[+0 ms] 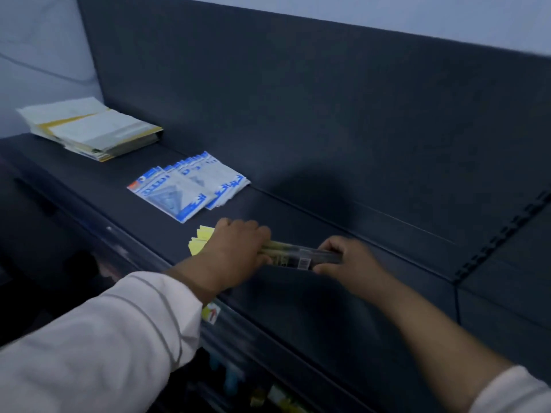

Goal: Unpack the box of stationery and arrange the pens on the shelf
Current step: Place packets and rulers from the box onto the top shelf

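Bridging left hand (238,248), right hand (350,259), pen packs (293,256)

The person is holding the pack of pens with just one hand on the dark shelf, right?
Not quite: it is two hands. The left hand grips one end of the pack of pens and the right hand grips the other, on the dark shelf. The head view shows it.

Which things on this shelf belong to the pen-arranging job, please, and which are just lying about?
Part of the job:
bundle of pen packs, gripped at its ends by the left hand and right hand; the shelf.

Just lying about:
fanned blue-and-white packets; stack of white and yellow booklets, far left.
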`<state>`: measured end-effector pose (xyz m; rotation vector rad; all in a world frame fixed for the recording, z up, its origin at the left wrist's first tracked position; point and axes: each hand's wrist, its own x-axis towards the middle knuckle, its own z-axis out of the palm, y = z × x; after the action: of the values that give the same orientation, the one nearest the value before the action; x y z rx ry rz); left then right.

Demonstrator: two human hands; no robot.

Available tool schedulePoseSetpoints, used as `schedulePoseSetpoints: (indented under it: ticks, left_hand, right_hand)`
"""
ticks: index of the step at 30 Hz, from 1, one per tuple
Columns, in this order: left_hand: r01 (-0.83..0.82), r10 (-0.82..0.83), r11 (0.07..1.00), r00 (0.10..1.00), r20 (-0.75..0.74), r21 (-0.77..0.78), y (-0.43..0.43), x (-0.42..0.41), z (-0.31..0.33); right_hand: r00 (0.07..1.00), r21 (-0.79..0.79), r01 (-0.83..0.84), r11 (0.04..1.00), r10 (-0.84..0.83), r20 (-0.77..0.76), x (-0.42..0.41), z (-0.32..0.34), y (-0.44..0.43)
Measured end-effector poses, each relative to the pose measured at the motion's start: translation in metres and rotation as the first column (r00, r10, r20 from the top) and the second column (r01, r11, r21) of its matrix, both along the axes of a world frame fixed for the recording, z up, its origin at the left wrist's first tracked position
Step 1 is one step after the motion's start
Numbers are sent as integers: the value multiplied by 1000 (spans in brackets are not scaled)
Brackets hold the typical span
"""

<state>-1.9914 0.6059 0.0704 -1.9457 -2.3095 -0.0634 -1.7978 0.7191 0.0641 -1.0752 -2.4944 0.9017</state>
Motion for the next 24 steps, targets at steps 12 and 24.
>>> schedulePoseSetpoints:
  ticks: [12,24]
  left_hand:
    - [4,20,991,985,173,-136,35,20,-38]
    - [-11,0,986,998,-69,-167,40,25,-39]
  right_hand:
    - [999,0,52,999,-52,4,30,-46,22]
    - [971,181,-106,978,63,232,19,-49,34]
